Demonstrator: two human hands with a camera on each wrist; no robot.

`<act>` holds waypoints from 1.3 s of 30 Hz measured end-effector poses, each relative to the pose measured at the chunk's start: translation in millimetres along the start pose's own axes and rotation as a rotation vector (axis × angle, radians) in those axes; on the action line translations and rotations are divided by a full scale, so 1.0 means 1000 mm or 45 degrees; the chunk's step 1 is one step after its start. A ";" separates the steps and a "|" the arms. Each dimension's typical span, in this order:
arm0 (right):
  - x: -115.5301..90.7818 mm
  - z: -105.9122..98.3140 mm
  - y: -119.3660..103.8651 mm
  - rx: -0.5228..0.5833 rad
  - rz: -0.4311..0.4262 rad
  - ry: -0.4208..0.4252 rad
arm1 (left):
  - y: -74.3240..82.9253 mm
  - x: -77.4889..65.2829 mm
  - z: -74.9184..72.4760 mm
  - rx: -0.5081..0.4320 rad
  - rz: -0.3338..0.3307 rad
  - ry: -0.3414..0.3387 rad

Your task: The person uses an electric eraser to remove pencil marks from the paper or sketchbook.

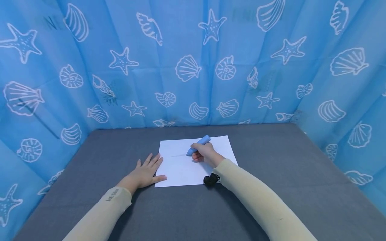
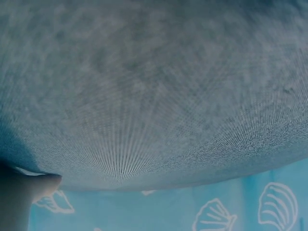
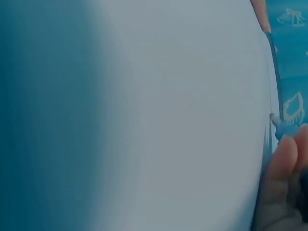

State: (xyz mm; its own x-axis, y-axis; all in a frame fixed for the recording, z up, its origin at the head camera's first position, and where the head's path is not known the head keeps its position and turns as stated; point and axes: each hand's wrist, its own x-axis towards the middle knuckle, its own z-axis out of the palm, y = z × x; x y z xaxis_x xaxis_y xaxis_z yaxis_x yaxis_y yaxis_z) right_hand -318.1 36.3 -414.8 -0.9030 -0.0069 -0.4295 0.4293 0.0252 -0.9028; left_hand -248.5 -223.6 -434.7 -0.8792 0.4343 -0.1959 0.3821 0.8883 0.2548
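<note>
A white sheet of paper [image 1: 181, 167] lies on the grey table [image 1: 271, 160]. My right hand [image 1: 204, 154] grips a thick blue marker [image 1: 199, 144], whose tip touches the paper at the end of a faint drawn line. My left hand [image 1: 146, 172] lies flat with straight fingers at the sheet's left edge, its thumb on the lower left corner. The right wrist view shows the paper [image 3: 168, 120] up close, with the marker tip [image 3: 284, 127] and a fingertip [image 3: 284, 168] at the right. The left wrist view shows only grey table cloth [image 2: 154, 96] and part of the left hand [image 2: 24, 197].
Blue curtains [image 1: 193, 67] printed with white shells and starfish wall in the table at the back and on both sides. A small black device [image 1: 211, 180] sits at my right wrist, above the sheet's lower right corner.
</note>
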 end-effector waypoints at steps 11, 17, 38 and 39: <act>-0.001 -0.003 -0.001 -0.027 0.002 -0.013 | 0.004 -0.001 -0.002 -0.013 -0.001 0.013; 0.001 -0.006 -0.001 0.051 0.005 0.021 | 0.003 0.000 -0.001 0.006 0.007 0.021; 0.002 0.000 0.002 0.087 -0.011 0.038 | -0.006 0.007 0.009 0.024 -0.004 0.033; 0.002 0.000 0.002 0.081 -0.010 0.033 | -0.006 0.007 0.009 0.022 -0.002 0.032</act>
State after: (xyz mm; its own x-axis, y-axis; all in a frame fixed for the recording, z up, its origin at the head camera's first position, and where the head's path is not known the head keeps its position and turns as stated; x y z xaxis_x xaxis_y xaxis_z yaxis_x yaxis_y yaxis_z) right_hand -318.9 36.3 -416.9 -0.9062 0.0190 -0.4224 0.4215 -0.0386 -0.9060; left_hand -254.3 -224.8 -445.8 -0.8865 0.4294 -0.1727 0.3854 0.8915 0.2382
